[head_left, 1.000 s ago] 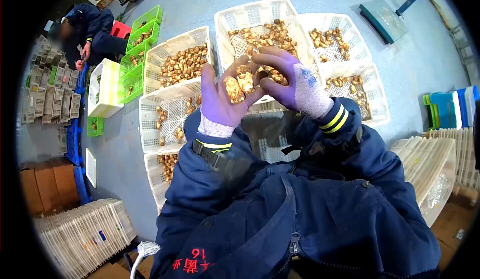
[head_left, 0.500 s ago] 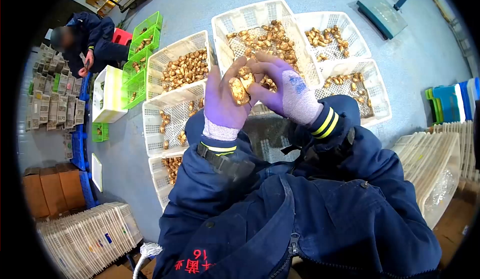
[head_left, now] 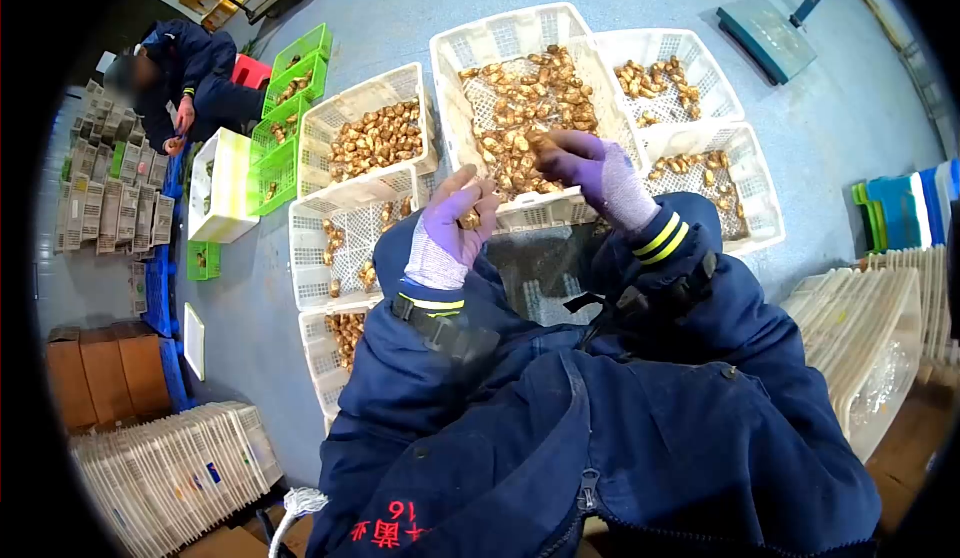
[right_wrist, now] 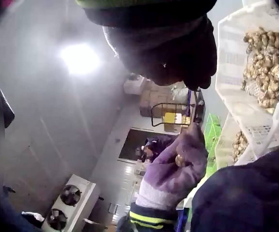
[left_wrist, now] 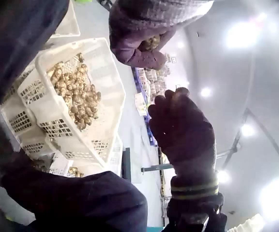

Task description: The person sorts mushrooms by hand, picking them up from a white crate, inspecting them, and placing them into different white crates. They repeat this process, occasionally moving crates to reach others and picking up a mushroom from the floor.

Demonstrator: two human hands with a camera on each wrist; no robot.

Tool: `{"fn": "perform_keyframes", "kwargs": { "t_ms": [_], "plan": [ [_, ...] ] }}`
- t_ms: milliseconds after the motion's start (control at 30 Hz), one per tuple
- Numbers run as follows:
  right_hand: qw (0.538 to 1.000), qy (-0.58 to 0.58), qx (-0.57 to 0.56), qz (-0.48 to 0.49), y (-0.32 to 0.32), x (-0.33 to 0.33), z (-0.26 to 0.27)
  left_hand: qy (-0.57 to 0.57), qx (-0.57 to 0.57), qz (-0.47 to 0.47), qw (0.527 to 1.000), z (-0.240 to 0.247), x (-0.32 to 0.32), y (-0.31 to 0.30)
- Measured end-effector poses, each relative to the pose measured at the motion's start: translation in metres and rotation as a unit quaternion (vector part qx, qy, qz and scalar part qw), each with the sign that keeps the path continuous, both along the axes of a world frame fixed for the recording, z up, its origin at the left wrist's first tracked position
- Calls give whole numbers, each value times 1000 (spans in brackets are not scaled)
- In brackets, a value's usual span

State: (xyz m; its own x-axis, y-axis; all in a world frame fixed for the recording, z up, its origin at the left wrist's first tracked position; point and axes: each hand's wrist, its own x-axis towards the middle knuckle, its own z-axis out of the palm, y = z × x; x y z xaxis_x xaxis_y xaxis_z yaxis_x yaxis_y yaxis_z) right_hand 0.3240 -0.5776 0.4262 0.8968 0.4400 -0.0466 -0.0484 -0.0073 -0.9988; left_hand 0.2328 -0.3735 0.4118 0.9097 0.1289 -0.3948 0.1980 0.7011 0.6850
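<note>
In the head view my gloved left hand curls its fingers round a small brown mushroom, part of which shows between fingers and thumb. The left wrist view shows that mushroom inside the bent fingers. My right hand, in a matching purple glove, is over the near right part of the large white crate. Its bent fingers pinch a brown mushroom at the tips, mostly hidden by the glove. Many mushrooms lie in that crate below the hands.
White crates with mushrooms stand to the left and right. Green baskets and a foam box are farther left, near another seated person. A floor scale stands at back right; stacked crates flank me.
My hands have moved apart. The left has lowered and closed from an open palm bearing two mushrooms to a grip with one visible; the right has drawn away to the right over the large crate.
</note>
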Motion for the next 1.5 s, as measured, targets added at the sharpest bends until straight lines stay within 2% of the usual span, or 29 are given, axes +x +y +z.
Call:
{"fn": "perform_keyframes", "kwargs": {
  "t_ms": [33,100,133,233,267,333,400,433,533,633,700,767,833,867,900,967,1000,1033,1067,1100,1167,1200,1267,1300,1333,1367,1400,1433,1500],
  "plan": [
    [999,34,2,9,-5,6,-1,-16,13,-28,999,4,2,-3],
    [1000,17,-24,11,-11,17,-10,-47,37,-82,995,10,6,-13],
    [999,16,-26,17,-13,22,-10,-32,102,-89,990,20,10,-24],
    [974,-27,-223,28,-19,38,0,-14,212,-141,967,44,33,-33],
    [952,-19,-302,45,-18,43,12,-43,142,-112,983,28,45,-31],
    [945,-121,-291,88,-27,62,-23,-27,36,-72,996,11,65,-28],
    [953,-69,-279,96,-33,74,-35,19,-64,-12,998,-12,74,-25],
    [956,56,-281,66,-29,77,-25,54,-102,18,993,-21,78,-25],
    [956,54,-285,47,-22,90,-32,-19,-115,-34,993,-65,90,-22],
    [944,37,-322,65,-6,96,-36,-26,-104,-14,994,-90,101,-27],
    [941,-50,-329,65,3,97,-53,-34,-101,17,994,-104,104,-20],
    [950,-72,-301,36,12,93,-55,-77,-72,13,994,-100,104,-17],
    [956,-111,-273,-8,21,90,-57,-60,-2,-17,998,-97,105,-17],
    [968,-81,-235,-42,25,87,-54,-73,-23,-39,996,-95,106,-20],
    [959,-143,-240,-50,25,86,-49,-77,-37,-75,994,-92,105,-20],
    [902,-339,-263,-45,31,83,-28,-29,-164,-63,984,-47,103,-31],
    [894,-354,-273,-19,36,76,-19,-35,-129,-51,990,-36,98,-33],
    [879,-368,-296,54,39,69,-11,-37,-94,-40,994,-28,91,-34],
    [869,-391,-294,71,43,56,-4,-34,-56,-74,995,-21,88,-29],
    [857,-416,-293,84,48,44,6,-47,3,-41,998,-21,78,-24],
    [908,-336,-205,142,59,27,30,-33,86,-16,996,18,43,-2],
    [942,-264,-147,146,59,15,37,-72,83,81,991,16,22,7],
    [951,-256,-104,135,61,7,40,-45,229,74,970,25,-42,57],
    [951,-266,-91,127,59,7,37,11,379,81,922,39,-72,77],
    [955,-245,-118,122,57,5,36,13,475,85,876,8,-116,109],
    [934,-288,-168,128,52,10,28,130,379,93,911,14,-150,126],
    [926,-297,-187,135,52,9,25,253,345,112,897,-5,-187,150],
    [918,-305,-207,144,53,8,23,245,355,145,891,-21,-221,159],
    [914,-304,-212,165,61,-1,19,370,329,185,849,-55,-283,184]
  ]
}}
